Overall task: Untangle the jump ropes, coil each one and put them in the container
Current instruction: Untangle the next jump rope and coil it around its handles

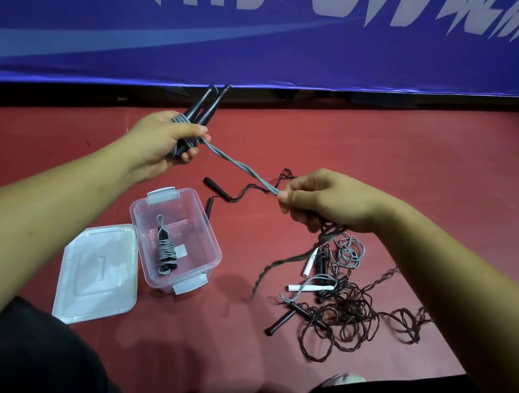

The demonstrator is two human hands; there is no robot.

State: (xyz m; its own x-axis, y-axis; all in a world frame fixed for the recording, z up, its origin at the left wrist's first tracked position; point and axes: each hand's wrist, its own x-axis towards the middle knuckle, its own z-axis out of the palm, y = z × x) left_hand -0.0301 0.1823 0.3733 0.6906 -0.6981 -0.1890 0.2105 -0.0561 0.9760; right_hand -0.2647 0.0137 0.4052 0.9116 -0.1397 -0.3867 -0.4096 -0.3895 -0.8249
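My left hand (164,144) grips two black handles (206,104) held together, with grey rope wound round them. The doubled grey rope (239,166) runs taut to my right hand (321,202), which pinches it; its loose end hangs down blurred below that hand. A clear plastic container (206,245) stands on the floor between my arms and holds one coiled grey rope with black handles (166,253). A tangle of dark rope (352,313) with black and white handles lies on the floor under my right arm.
The container's lid (96,275) lies flat to its left. Another black-handled rope (218,190) lies just behind the container. A blue banner (275,46) stands along the far side of the red floor. My knees fill the bottom of the view.
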